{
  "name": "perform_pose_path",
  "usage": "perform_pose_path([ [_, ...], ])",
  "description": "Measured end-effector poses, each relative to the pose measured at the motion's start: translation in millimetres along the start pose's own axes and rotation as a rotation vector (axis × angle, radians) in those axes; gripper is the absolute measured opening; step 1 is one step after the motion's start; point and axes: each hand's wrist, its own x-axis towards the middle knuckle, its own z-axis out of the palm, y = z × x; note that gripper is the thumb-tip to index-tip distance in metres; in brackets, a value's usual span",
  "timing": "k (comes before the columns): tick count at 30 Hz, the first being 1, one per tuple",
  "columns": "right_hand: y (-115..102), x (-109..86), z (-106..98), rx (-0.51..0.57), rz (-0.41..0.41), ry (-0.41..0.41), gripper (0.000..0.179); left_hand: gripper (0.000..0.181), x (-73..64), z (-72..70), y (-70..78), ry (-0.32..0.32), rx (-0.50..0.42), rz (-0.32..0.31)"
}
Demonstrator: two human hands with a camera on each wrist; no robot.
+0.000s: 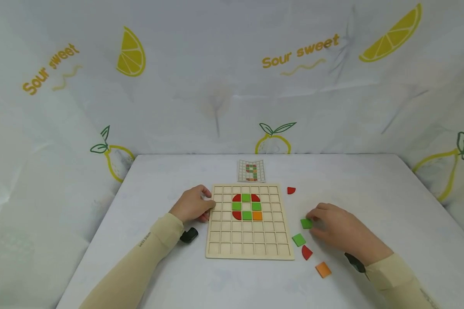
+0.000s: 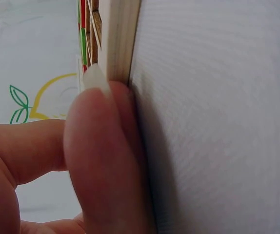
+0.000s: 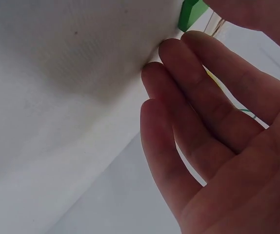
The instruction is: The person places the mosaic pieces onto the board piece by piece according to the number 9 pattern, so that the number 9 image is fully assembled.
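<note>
In the head view, a pale wooden grid board [image 1: 247,237] lies on the table. Red quarter-round, green square and orange square pieces form a ring in its upper cells. My left hand [image 1: 192,203] holds the board by its left edge; in the left wrist view the thumb [image 2: 96,146] overlaps the board's side [image 2: 120,44]. To the right of the board, my right hand [image 1: 334,225] has its thumb and fingertips right at a green square tile [image 1: 306,223]. In the right wrist view the fingers [image 3: 213,112] are loosely bent, with the green tile [image 3: 191,14] just past the index fingertip.
Nearby on the right lie another green tile [image 1: 299,240], a red quarter-round piece [image 1: 306,252], an orange tile [image 1: 323,270] and a farther red piece [image 1: 291,190]. A pattern card [image 1: 241,176] lies behind the board. A lemon-printed white cloth [image 1: 201,86] hangs behind the table.
</note>
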Motion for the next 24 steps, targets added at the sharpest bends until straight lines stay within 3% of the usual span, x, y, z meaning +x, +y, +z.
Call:
perform_pose_path([
  [15, -3.2, 12.1, 0.6, -0.015, -0.044, 0.01, 0.022, 0.027, 3.8, 0.6, -1.9, 0.004, 0.002, -0.006],
  [24, -23.8, 22.1, -8.5, 0.022, -0.043, -0.01, 0.019, 0.028, 3.5, 3.0, -2.1, 0.017, 0.007, -0.014],
])
